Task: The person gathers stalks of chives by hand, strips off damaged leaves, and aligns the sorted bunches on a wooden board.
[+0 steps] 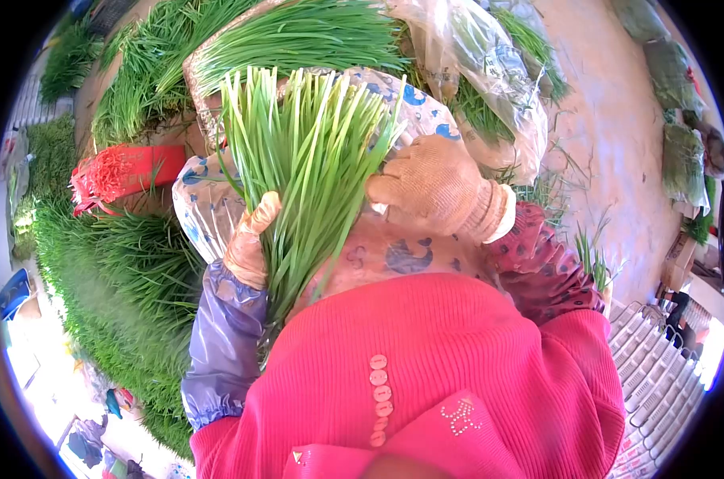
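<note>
A thick bunch of green stalks with pale cut ends (306,152) stands upright over the lap, ends pointing away from me. Wrapped round its lower left side is my left hand (252,239), in a tan glove, thumb across the stalks. My right hand (430,184), in a tan knit glove, is closed at the bunch's right edge; its fingertips are partly hidden, and what they hold cannot be made out. Under the bunch lies a clear apron with blue prints (410,254).
More green stalks lie ahead (306,36) and in a big heap at the left (130,295). A red bundle of ties (126,172) sits left. Plastic bags (497,80) are ahead right. Silver metal racks (657,383) stand at the lower right.
</note>
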`<act>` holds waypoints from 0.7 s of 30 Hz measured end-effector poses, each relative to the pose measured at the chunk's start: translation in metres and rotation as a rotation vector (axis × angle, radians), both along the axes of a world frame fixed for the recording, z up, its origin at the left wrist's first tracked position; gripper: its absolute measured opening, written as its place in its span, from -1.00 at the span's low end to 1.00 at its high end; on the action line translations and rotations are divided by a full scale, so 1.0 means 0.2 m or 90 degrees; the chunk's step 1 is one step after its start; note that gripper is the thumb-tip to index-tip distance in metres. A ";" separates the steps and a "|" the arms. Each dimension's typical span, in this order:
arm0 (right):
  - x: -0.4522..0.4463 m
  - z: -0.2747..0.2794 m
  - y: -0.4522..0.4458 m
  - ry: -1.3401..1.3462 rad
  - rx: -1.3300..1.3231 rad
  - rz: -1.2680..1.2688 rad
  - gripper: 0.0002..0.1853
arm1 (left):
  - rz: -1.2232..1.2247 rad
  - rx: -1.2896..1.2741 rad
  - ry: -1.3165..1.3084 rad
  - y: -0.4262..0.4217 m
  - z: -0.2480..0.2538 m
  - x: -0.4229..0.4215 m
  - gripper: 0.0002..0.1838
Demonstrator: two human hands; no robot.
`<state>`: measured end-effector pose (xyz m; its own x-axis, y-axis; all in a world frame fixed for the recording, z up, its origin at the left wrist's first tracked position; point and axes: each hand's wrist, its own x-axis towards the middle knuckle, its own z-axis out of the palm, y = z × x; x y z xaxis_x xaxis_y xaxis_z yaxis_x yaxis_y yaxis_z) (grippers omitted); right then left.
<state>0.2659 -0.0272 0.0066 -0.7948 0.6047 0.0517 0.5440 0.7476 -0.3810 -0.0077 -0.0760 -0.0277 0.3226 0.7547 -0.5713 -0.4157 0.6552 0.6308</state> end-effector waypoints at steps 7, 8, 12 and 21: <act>-0.12 -0.02 -0.01 0.048 -0.133 0.074 -0.84 | -0.094 0.115 -0.077 -0.03 -0.01 0.08 -0.10; -0.13 -0.02 0.00 0.044 -0.133 0.070 -0.84 | -0.098 0.114 -0.082 -0.02 -0.03 0.07 -0.10; -0.13 0.02 0.02 0.294 -0.463 0.058 -0.86 | -0.204 0.149 0.072 0.00 -0.04 0.03 -0.15; 0.73 -0.08 0.03 0.894 -0.691 -0.137 -0.76 | -0.153 0.049 0.045 -0.01 -0.13 -0.01 -0.11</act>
